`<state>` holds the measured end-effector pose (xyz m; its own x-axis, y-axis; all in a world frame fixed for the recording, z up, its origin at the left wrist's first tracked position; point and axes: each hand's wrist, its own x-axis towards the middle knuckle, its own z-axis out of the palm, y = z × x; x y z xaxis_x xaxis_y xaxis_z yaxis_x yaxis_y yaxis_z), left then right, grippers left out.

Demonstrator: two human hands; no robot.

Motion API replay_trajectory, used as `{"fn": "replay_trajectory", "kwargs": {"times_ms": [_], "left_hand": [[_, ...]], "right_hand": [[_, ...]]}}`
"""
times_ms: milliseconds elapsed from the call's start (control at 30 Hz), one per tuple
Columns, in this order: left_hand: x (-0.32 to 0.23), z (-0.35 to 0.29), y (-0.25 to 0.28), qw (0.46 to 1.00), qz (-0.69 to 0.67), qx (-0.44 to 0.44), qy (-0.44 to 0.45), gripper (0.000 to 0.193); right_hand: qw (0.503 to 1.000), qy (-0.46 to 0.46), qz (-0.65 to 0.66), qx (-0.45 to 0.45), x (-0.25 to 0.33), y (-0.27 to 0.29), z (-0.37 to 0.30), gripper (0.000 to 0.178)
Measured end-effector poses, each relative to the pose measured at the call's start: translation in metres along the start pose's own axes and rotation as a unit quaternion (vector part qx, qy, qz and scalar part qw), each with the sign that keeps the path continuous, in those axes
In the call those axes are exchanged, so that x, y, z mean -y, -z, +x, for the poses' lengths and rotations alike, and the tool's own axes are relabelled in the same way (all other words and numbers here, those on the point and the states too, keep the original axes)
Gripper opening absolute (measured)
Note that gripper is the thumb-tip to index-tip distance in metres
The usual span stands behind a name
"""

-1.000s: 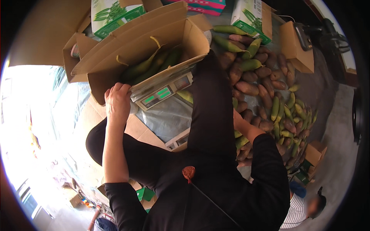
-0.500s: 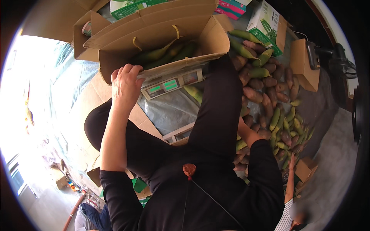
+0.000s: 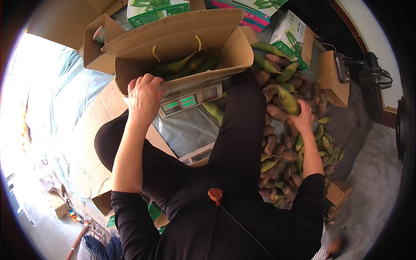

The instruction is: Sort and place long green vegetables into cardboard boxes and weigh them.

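Pendant (image 3: 215, 195), reddish brown, lay at six o'clock on the person's black top. Close to three o'clock, the right hand (image 3: 304, 119) was partly closed, its bent fingers taking hold of one end of a green radish (image 3: 287, 99). That radish was between two and three o'clock, over a heap (image 3: 271, 145) of purple-brown and green roots. Its long axis slanted from ten o'clock to four: the held end sat at four, and the free end pointed toward ten, its exact tip lost in blur. A second green radish (image 3: 213, 112) lay beside the right thigh, its axis running from about ten to four. At ten o'clock, the left hand (image 3: 144, 97) was half curled over the near edge of a carton (image 3: 236, 47), gripping the cardboard. Below that near wall, a scale (image 3: 190, 102) with green-lit displays showed at eleven o'clock. The carton was open, its length close to the nine-to-three line; radishes (image 3: 175, 67) inside leaned from eight to two. Farther off stood a white-and-green box (image 3: 294, 37) between one and two, and a black fan (image 3: 375, 77) between two and three.
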<state>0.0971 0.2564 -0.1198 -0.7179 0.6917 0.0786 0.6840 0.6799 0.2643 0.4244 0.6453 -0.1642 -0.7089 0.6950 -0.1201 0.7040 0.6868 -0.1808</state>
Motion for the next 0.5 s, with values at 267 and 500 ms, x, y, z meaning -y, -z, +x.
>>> {"fn": "replay_trajectory", "kwargs": {"times_ms": [267, 500], "left_hand": [[0.003, -0.002, -0.001, 1.0, 0.013, -0.002, 0.001, 0.026], [0.003, -0.003, 0.001, 1.0, 0.01, -0.009, -0.028, 0.026]], "right_hand": [[0.909, 0.347, 0.187, -0.137, 0.187, 0.103, 0.068, 0.058], [0.867, 0.455, 0.165, -0.12, 0.296, 0.06, 0.092, 0.054]]}}
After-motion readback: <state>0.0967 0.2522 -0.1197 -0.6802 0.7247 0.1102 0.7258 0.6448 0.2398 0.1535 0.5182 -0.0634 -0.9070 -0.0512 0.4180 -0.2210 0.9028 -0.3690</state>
